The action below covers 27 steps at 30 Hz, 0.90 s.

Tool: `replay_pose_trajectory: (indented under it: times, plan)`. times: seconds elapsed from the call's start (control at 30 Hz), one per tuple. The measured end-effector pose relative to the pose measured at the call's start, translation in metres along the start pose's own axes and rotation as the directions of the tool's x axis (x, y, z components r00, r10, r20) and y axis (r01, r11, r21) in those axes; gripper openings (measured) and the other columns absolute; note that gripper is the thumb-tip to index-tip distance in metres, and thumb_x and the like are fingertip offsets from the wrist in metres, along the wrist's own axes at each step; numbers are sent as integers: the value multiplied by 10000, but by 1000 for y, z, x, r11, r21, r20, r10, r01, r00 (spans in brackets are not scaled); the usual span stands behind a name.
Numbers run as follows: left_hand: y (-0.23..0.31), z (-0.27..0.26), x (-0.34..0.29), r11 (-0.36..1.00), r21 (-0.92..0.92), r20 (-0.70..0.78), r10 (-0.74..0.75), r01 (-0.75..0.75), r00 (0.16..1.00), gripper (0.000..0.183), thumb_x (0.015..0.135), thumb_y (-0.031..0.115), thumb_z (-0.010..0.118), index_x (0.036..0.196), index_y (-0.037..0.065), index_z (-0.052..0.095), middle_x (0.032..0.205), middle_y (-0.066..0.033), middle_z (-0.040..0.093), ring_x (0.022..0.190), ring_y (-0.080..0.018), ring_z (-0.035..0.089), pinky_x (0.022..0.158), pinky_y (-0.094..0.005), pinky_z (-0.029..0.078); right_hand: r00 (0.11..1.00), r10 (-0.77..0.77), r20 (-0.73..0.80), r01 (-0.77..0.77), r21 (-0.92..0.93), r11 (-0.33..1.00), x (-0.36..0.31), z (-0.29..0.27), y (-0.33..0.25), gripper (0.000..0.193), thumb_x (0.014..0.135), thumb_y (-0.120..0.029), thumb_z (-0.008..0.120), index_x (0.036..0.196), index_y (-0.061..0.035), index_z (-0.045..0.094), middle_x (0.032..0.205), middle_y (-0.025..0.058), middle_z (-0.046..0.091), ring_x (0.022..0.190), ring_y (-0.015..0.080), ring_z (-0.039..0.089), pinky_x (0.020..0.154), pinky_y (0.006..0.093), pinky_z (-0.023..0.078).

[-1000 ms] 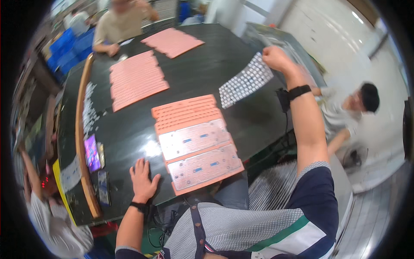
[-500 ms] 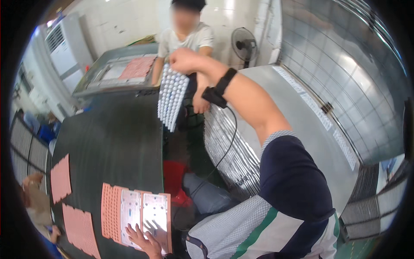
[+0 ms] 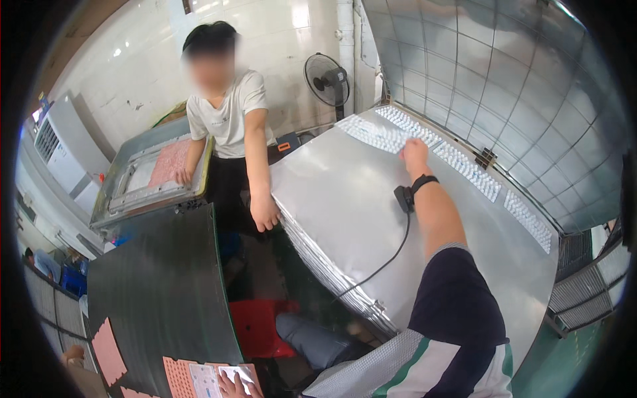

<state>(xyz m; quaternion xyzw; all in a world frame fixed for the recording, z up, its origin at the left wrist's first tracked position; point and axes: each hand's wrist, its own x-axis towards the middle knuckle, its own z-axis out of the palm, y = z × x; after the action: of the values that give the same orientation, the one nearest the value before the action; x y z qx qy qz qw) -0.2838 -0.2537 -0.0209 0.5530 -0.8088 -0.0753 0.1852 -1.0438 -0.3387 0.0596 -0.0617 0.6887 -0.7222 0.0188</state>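
Note:
My right hand point(image 3: 415, 154) is stretched out over the silver metal table, fingers closed on the end of a sheet of white rounded pieces point(image 3: 371, 134). That sheet is slightly blurred and lies low over the tabletop; I cannot tell whether it touches. Similar sheets of white pieces point(image 3: 464, 166) lie in a row along the table's far edge. My left hand point(image 3: 235, 386) is low in the picture, fingers spread on a shiny panel point(image 3: 247, 373) set in an orange perforated board point(image 3: 178, 377). The lower part of that hand is cut off by the picture's edge.
A co-worker point(image 3: 229, 119) stands across from me, one hand by the silver table point(image 3: 352, 186), the other at a framed tray point(image 3: 142, 192). Pink boards point(image 3: 108, 351) lie on the dark table point(image 3: 159, 278). A red stool point(image 3: 262, 328), a fan point(image 3: 326, 81) and a raised metal lid point(image 3: 504, 73) surround me.
My right hand has carried the sheet of white pieces rightward, from above the gap to over the silver table. The view has turned right. My left hand stays on the board.

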Motion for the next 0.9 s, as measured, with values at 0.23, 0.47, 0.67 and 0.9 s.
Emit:
replay_pose_trajectory:
  times: [0.23, 0.47, 0.67, 0.9]
  plan:
    - [15, 4, 10, 1000, 9, 45, 3, -4, 999, 405, 954, 305, 455, 1259, 50, 534, 1431, -241, 335, 1360, -425, 216, 1070, -597, 132, 961, 154, -228, -130, 116, 985, 14, -3, -1, 133, 820, -35, 515, 853, 39, 621, 690, 135, 624, 537, 228, 611, 451, 347, 505]
    - [61, -4, 24, 999, -7, 121, 37, -37, 992, 394, 967, 319, 416, 1236, 68, 559, 1414, -243, 353, 1352, -419, 226, 1081, -568, 139, 931, 333, -151, -334, 18, 942, 32, -41, -8, 189, 820, -90, 524, 914, 53, 606, 811, 198, 644, 627, 276, 646, 488, 383, 527]
    - [35, -1, -12, 1000, 10, -37, 13, -12, 999, 425, 958, 302, 417, 1253, 18, 534, 1404, -228, 376, 1345, -422, 246, 1068, -571, 175, 978, -205, -32, 147, -594, 791, -41, 31, -46, 275, 800, -189, 539, 832, 61, 650, 915, 237, 659, 922, 377, 626, 836, 416, 488]
    - [22, -30, -49, 977, -142, -179, -185, 161, 966, 351, 818, 125, 586, 1135, -22, 551, 1388, -268, 357, 1318, -440, 285, 1074, -526, 202, 223, -213, 951, 444, 95, 891, -313, 151, -123, 211, 841, -192, 580, 869, 8, 641, 784, 122, 649, 726, 184, 611, 688, 324, 484]
